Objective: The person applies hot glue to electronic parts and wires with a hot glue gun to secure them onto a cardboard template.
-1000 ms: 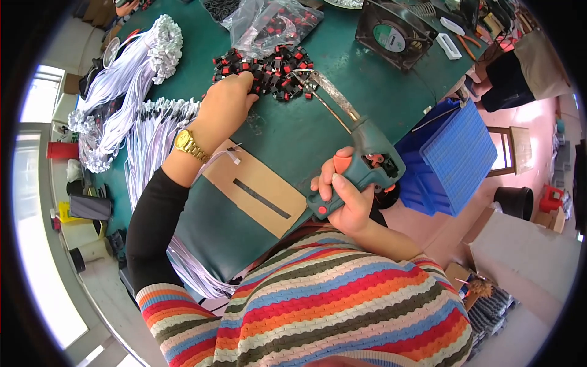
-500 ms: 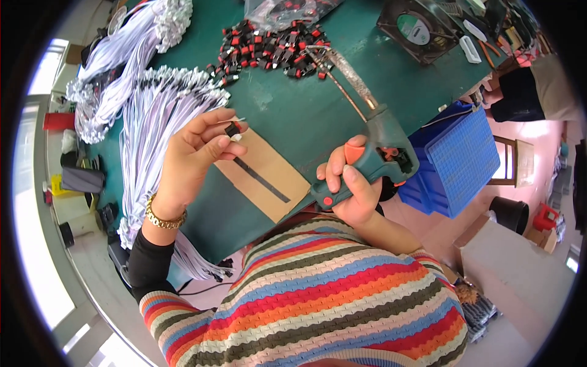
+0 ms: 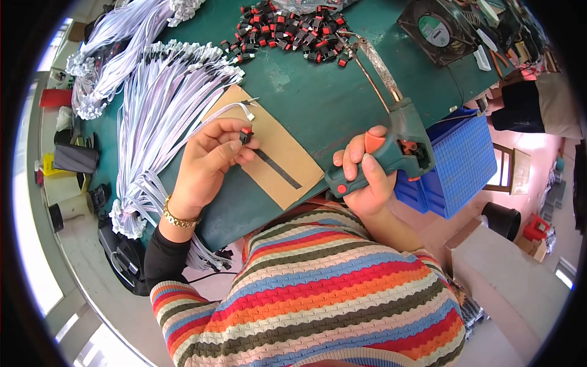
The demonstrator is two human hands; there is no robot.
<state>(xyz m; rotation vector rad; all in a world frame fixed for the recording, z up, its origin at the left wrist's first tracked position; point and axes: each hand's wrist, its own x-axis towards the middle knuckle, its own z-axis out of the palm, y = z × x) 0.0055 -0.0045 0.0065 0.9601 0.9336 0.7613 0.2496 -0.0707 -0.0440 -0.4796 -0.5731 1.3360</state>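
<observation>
Pinched between the thumb and fingertips of my left hand [image 3: 208, 159] is a small black-and-red rocker switch [image 3: 246, 136], held above a piece of brown cardboard [image 3: 284, 147] with a black strip on it. A white flat cable [image 3: 229, 109] with a small white connector lies over the cardboard's far end, just beyond those fingers. My right hand [image 3: 370, 183] is wrapped around the handle of a green soldering gun [image 3: 411, 131] with an orange trigger. Its long metal tip points away from me, ending near a heap of similar switches [image 3: 293, 33].
A large bundle of white flat cables [image 3: 159, 104] covers the green table's [image 3: 299, 98] left side, with another bundle [image 3: 125, 37] behind. A black fan [image 3: 437, 30] and hand tools stand at far right. A blue crate [image 3: 461, 162] is beside the table, right of the soldering gun.
The view has shifted slightly. The switch in my left hand has turned, its red part now on top. A white cable end now shows over the cardboard. My right hand still grips the soldering gun.
</observation>
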